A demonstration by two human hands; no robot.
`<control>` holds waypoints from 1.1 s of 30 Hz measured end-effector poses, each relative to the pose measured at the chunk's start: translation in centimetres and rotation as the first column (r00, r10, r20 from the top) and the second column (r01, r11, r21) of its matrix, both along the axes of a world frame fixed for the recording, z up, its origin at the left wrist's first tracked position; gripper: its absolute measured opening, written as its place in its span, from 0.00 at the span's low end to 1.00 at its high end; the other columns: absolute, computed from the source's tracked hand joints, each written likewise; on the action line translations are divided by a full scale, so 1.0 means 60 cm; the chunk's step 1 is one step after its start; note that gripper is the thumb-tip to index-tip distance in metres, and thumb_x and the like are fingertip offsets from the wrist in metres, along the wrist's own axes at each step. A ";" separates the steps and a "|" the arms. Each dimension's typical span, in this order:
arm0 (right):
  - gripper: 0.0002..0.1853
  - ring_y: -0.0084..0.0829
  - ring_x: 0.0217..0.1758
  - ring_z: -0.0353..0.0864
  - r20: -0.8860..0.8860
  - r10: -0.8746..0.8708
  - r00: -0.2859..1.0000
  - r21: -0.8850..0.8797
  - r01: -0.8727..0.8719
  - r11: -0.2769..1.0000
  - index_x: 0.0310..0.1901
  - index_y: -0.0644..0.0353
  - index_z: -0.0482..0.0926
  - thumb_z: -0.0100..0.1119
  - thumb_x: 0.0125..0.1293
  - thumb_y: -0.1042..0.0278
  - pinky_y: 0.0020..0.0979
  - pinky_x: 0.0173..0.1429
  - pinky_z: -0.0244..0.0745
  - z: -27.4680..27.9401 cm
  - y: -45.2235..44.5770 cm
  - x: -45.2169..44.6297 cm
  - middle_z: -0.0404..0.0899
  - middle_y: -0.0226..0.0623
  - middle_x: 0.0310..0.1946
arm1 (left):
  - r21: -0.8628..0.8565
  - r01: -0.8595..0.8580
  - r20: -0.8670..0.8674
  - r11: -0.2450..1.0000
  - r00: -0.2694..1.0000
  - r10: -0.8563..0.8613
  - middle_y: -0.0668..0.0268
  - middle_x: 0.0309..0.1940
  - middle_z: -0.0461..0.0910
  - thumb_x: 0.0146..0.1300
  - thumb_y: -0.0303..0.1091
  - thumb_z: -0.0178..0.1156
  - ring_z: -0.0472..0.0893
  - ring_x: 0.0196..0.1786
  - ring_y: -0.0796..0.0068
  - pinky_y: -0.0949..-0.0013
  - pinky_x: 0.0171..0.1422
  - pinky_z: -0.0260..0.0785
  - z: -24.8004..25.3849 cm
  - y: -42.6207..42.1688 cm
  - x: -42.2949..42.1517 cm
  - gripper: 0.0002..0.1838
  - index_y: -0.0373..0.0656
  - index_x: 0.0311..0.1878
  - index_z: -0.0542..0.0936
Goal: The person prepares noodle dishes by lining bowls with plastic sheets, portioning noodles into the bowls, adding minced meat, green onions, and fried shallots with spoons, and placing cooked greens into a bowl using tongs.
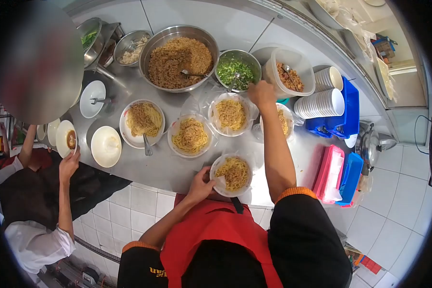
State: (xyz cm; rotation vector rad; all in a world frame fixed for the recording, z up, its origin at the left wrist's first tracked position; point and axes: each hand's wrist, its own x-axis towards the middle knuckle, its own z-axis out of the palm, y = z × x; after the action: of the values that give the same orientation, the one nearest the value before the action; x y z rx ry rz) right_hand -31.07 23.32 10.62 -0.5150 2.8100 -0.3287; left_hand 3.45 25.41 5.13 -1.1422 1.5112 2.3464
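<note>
My left hand [201, 186] is closed on the left rim of a plastic-lined bowl of noodles [233, 174] with minced topping, at the table's front edge. My right hand [262, 94] reaches to the right rim of a steel bowl of chopped green onions [237, 70]. Its fingers look closed; what they hold, if anything, is hidden. A spoon [236, 77] rests in the green onions. Under my right forearm a noodle bowl [284, 122] is partly covered. Two more lined bowls, a middle one [191, 136] and a farther one [230, 114], hold topped noodles.
Behind stand a large steel bowl of minced topping [180, 57] and a plastic tub [287, 72]. Stacked white bowls [320, 103] and blue bins [350, 108] are at right. A noodle bowl with a spoon [144, 125] sits left. A co-worker's hand [69, 165] holds a sauced bowl.
</note>
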 end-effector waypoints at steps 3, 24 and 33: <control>0.20 0.53 0.49 0.79 0.030 -0.100 0.995 -0.066 0.102 0.993 0.40 0.67 0.81 0.57 0.59 0.55 0.43 0.55 0.74 -0.025 0.011 -0.003 0.80 0.57 0.42 | -0.214 0.114 -0.090 0.970 0.987 -0.135 0.58 0.46 0.78 0.56 0.21 0.56 0.79 0.46 0.66 0.66 0.43 0.80 -0.052 0.016 -0.011 0.28 0.40 0.62 0.66; 0.12 0.34 0.25 0.74 0.008 0.089 0.996 -0.725 -0.055 0.687 0.27 0.68 0.75 0.50 0.61 0.67 0.34 0.33 0.68 0.077 0.133 0.037 0.75 0.41 0.20 | -0.273 -0.249 -0.447 0.929 0.888 0.106 0.61 0.46 0.79 0.68 0.40 0.54 0.79 0.42 0.74 0.70 0.42 0.74 0.219 -0.239 -0.119 0.19 0.40 0.56 0.71; 0.09 0.22 0.26 0.69 0.118 0.393 0.912 -0.673 -0.218 0.707 0.31 0.65 0.74 0.54 0.64 0.67 0.27 0.33 0.66 0.174 0.140 0.082 0.70 0.32 0.20 | -0.097 -0.167 -0.363 0.981 0.924 0.121 0.63 0.44 0.74 0.64 0.27 0.55 0.80 0.43 0.75 0.71 0.33 0.84 0.224 -0.183 -0.161 0.06 0.41 0.36 0.66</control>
State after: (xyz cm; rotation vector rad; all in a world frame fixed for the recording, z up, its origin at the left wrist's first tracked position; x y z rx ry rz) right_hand -26.18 31.73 21.07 -0.9921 2.2358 -1.2216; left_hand -6.21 14.41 18.57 -0.9152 1.7657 2.7100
